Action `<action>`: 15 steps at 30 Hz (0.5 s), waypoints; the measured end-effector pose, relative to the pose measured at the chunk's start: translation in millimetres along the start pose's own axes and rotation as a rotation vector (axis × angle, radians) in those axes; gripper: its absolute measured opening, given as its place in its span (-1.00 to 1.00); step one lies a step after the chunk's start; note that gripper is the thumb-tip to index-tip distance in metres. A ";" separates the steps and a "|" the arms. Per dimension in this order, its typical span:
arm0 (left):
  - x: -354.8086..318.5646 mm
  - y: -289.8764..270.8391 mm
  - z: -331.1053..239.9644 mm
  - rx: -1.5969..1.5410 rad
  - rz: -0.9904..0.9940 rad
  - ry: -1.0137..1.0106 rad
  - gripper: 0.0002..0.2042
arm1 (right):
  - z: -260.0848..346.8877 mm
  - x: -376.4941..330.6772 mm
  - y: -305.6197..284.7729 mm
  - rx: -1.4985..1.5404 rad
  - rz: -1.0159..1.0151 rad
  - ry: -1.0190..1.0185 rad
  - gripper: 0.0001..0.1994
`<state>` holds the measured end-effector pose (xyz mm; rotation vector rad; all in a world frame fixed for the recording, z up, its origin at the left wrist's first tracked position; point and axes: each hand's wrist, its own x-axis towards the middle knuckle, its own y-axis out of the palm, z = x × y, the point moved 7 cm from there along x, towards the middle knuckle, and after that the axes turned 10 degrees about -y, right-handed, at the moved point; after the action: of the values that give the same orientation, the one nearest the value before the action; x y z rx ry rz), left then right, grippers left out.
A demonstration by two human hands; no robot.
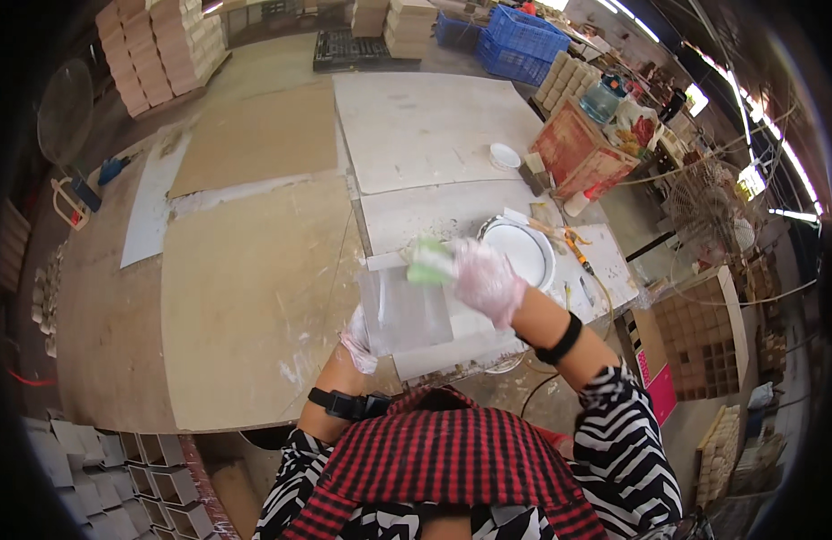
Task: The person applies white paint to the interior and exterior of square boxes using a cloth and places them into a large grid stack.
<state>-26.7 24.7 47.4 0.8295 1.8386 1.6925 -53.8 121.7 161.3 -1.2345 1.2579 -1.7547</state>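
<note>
My right hand (490, 281), in a thin whitish glove, is closed round a light-green thing (427, 261). Motion blur hides its exact kind; it could be a sponge or a brush. It hovers over the upper edge of a pale grey, smooth box-like piece (411, 315) on the table before me. My left hand (360, 344), also gloved, grips that piece at its left side, with part of its fingers hidden. Just beyond my right hand stands a round white tub (521, 255) with white stuff inside and a smeared rim.
Boards (263, 297) cover the wide table. Orange-handled pliers (578, 250) lie right of the tub, and a small white bowl (503, 156) stands farther back. A red crate (582, 148) bears a water jug (602, 101). Stacked grey boxes (96, 468) stand at lower left.
</note>
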 end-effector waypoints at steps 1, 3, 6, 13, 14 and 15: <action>-3.5 17.4 -1.3 0.027 0.008 -0.011 -0.58 | 18.4 -1.8 0.3 0.001 -0.001 -0.060 -0.63; -10.0 7.4 -6.9 0.116 -0.018 0.029 -0.58 | 51.6 -10.8 12.1 -0.035 0.081 -0.067 -0.63; -11.2 -0.2 -4.7 0.178 -0.058 -0.001 -0.55 | 40.4 2.9 3.8 0.019 0.110 0.017 -0.64; -4.2 -8.0 -0.3 0.052 -0.118 -0.006 -0.57 | 2.8 19.3 -25.1 -0.257 0.082 -0.037 -0.62; -3.9 -4.3 0.5 0.047 -0.123 -0.016 -0.58 | 18.3 11.4 -18.5 0.081 0.055 -0.059 -0.61; -4.5 -3.2 -1.9 0.047 -0.133 -0.018 -0.58 | 33.5 6.1 -6.0 0.434 0.037 -0.083 -0.59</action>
<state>-25.4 20.0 44.2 0.7213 1.8842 1.5609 -24.4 107.0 172.2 -1.0104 0.7897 -1.8069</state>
